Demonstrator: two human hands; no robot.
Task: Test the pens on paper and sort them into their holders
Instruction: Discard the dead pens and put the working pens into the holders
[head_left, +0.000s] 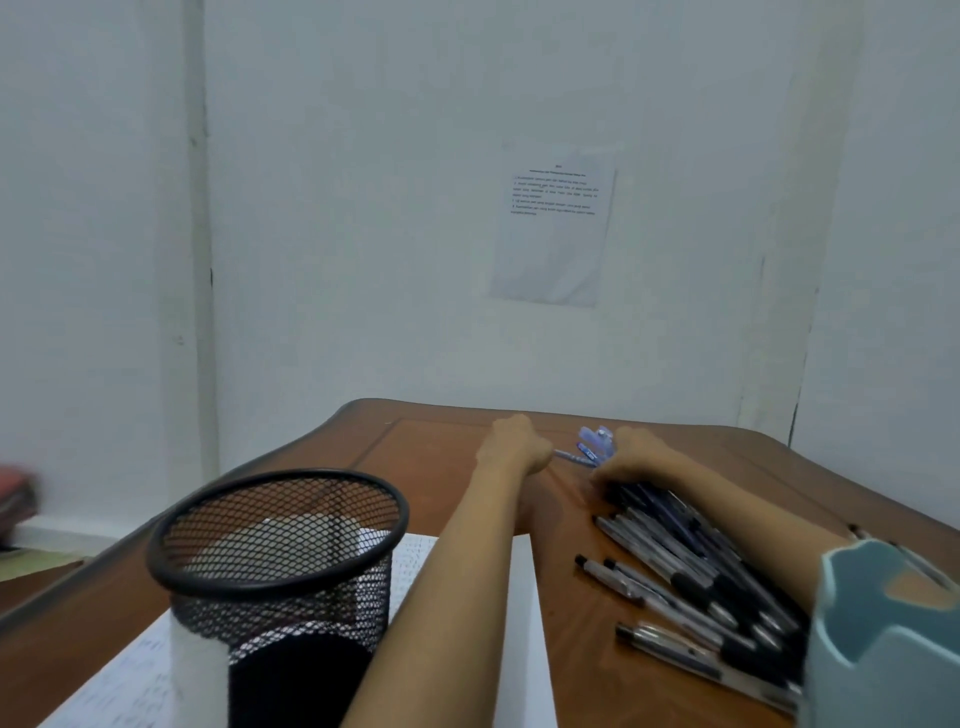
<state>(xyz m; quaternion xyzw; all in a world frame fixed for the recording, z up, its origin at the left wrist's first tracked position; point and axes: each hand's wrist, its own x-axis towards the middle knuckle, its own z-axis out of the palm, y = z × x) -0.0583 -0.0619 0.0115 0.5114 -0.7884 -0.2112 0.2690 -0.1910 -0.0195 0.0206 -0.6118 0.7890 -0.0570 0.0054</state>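
Both arms reach to the far side of the desk (426, 452). The left hand (511, 444) is clenched, and a blue pen (569, 456) sticks out of it toward the right, so it seems to be grasping that pen by one end. The right hand (636, 457) lies over the far end of the dark pen pile (691, 566), just beside a blue bunch (597, 439) of pens.

The step looks like picking one pen for testing. It would go best if the left hand draws the blue pen clear alone while the right steadies the rest, then brings it back to the paper (524, 623) near the person. Once it has been tried there, it would go into the mesh holder (275, 545) or the teal holder (878, 649).

Much is uncertain. The right hand's fingers are bent down out of sight, so whether they grasp anything cannot be told. The blue bunch is blurred and cannot be counted. The teal holder is cut off at the frame edge, its inside is hidden, and which holder takes which pens is not shown.
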